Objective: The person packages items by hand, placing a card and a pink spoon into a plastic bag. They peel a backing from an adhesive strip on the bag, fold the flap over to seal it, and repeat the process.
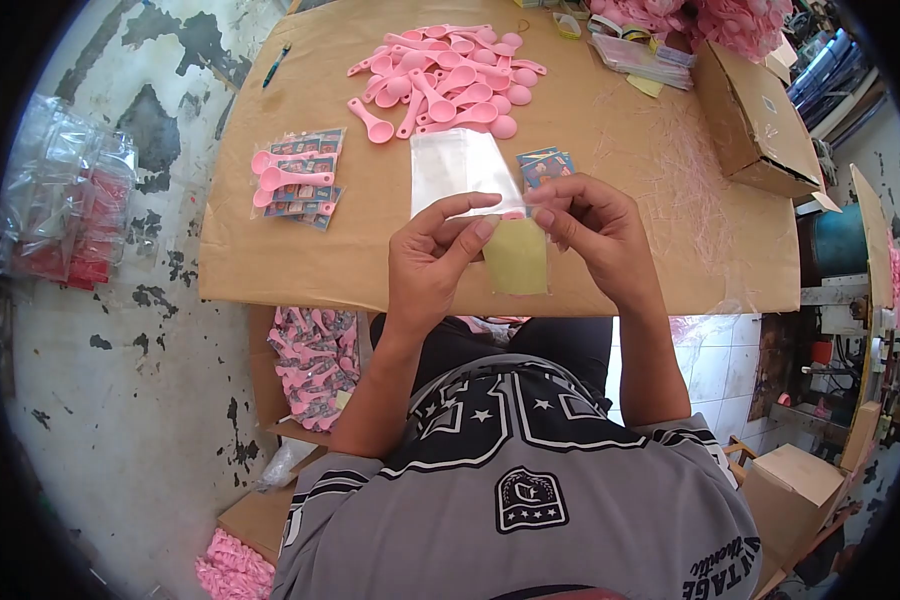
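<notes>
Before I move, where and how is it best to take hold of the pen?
Probably grip the pen at its middle, from above, fingers closing across its long sides: it is slim, lies flat on the table, and nothing touches its sides.

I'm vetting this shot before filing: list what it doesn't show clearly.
All in the head view:
Far side of the yellow-green piece: hidden by its front.
Blue cards: partly covered by the right hand.
Far pink heap: cut off by the top edge.
Print on the packets: too small.
</notes>
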`<state>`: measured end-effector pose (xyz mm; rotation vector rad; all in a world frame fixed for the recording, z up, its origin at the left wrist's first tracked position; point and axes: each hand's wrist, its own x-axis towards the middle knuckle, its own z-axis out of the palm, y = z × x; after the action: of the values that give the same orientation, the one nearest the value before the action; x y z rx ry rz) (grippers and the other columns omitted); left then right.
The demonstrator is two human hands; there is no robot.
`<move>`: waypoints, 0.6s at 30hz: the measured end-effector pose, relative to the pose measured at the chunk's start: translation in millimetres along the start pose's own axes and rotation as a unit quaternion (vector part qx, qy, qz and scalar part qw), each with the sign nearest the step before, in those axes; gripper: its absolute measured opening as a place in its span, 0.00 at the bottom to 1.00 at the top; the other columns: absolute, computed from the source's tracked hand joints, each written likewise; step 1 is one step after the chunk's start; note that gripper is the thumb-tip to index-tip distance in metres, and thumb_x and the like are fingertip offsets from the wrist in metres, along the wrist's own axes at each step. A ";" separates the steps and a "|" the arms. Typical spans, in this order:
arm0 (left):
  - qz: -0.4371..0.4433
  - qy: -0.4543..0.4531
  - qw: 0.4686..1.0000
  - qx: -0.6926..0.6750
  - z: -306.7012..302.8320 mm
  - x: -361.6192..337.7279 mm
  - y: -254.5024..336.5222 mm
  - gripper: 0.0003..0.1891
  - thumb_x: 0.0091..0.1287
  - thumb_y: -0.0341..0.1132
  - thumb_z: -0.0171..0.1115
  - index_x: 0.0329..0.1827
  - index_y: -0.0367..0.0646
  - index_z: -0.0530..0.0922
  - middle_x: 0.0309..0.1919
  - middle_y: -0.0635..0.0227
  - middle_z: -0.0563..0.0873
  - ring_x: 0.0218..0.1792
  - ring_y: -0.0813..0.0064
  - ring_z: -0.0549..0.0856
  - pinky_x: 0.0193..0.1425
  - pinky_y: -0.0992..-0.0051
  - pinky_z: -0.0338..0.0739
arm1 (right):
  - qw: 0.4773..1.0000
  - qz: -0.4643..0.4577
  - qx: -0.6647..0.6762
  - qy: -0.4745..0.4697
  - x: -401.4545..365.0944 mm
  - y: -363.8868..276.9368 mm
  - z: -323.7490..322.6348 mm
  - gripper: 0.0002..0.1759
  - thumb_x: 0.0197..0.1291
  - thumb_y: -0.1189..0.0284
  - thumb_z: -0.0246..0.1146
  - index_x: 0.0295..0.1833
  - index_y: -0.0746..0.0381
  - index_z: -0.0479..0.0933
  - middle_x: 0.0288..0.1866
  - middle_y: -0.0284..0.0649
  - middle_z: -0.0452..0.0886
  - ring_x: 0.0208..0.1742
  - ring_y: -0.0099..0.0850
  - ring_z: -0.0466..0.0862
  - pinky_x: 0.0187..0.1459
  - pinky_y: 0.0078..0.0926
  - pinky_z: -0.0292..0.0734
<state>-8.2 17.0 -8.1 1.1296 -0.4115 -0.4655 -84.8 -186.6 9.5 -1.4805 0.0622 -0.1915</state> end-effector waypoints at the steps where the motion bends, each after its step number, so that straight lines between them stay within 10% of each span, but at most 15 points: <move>1: 0.007 -0.003 1.000 -0.009 0.0 -0.4 -0.9 0.11 0.77 0.28 0.66 0.58 0.32 0.84 0.45 0.57 0.93 0.48 0.72 0.93 0.53 0.72 0.89 | 1.000 -0.022 0.008 -0.004 -0.7 0.5 0.5 0.08 0.73 0.73 0.69 0.52 0.64 0.87 0.40 0.31 0.87 0.39 0.18 0.82 0.41 0.17 0.74; 18: 0.034 -0.060 0.998 0.007 -13.2 -3.5 -3.5 0.07 0.74 0.20 0.66 0.52 0.33 0.82 0.51 0.54 0.92 0.55 0.72 0.90 0.61 0.74 0.86 | 0.972 -0.138 -0.182 -0.056 2.9 -8.1 2.5 0.09 0.64 0.83 0.69 0.50 0.66 0.86 0.40 0.35 0.83 0.41 0.24 0.83 0.47 0.22 0.77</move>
<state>-4.6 27.7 -16.5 1.1019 -0.5570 -0.4720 -82.2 -185.2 18.0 -1.8623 -0.2130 -0.3346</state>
